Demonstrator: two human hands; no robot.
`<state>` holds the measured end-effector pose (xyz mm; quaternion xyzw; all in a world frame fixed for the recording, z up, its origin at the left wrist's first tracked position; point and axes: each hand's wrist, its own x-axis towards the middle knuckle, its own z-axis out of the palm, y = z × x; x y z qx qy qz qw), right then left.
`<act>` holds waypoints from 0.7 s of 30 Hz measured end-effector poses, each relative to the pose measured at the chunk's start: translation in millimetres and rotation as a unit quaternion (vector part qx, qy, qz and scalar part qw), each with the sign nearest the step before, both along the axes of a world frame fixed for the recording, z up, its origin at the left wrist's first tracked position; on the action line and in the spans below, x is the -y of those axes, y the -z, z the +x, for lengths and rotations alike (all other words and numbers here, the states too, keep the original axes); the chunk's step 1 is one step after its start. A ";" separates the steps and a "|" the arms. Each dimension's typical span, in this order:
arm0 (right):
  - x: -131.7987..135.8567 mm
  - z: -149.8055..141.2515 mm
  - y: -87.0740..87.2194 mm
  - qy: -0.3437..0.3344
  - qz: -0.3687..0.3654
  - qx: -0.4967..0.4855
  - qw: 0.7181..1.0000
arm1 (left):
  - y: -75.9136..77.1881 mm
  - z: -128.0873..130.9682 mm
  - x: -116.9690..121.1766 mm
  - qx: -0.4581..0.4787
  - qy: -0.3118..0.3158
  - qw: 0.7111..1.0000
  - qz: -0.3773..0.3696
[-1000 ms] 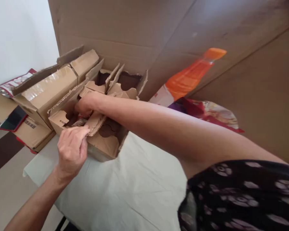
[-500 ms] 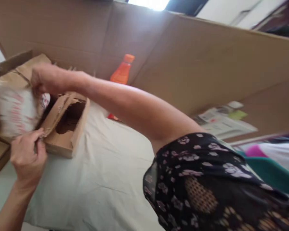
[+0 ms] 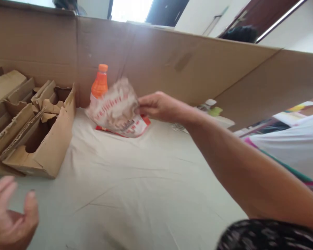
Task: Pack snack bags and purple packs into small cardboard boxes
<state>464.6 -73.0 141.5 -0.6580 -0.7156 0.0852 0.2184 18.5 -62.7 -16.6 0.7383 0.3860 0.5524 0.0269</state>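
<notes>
A whitish, see-through plastic packet with red lettering (image 3: 117, 107) is pinched along its right edge by my right hand (image 3: 159, 106). The packet is smeared by motion, so its contents are hard to make out. It hangs over the cloth-covered surface, in front of an orange bottle (image 3: 100, 83) with an orange cap, and hides the bottle's lower part. Red packaging (image 3: 146, 121) shows behind and under the packet. At the lower left, my left hand (image 3: 11, 215) is open with its fingers apart, holding nothing, just in front of the cardboard boxes (image 3: 54, 146).
Tall cardboard panels (image 3: 172, 59) wall in the back and right. Several open-topped cardboard boxes stand at the left. Papers and small items (image 3: 219, 118) lie against the right panel. A pale cloth (image 3: 135, 187) with creases covers the surface. White fabric (image 3: 289, 146) is at the far right.
My right hand has carried the packet out from the boxes at the left toward the bottle. My left hand has let go of the box edge and opened. The view has shifted right.
</notes>
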 end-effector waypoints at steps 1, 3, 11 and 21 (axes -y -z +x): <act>4.2 14.2 16.5 0.026 -0.044 0.041 0.998 | 2.3 9.8 8.1 -0.034 0.015 0.998 0.047; 5.9 40.6 46.1 0.093 -0.095 0.086 0.987 | 5.2 34.1 18.7 -0.126 0.072 0.985 0.092; -25.6 70.2 65.3 0.202 -0.017 0.060 0.977 | 48.0 139.4 -31.3 -0.161 0.157 0.961 -0.163; -187.7 -149.8 9.3 -0.106 0.132 0.075 0.983 | 82.8 207.2 -147.2 0.023 0.058 0.974 -0.216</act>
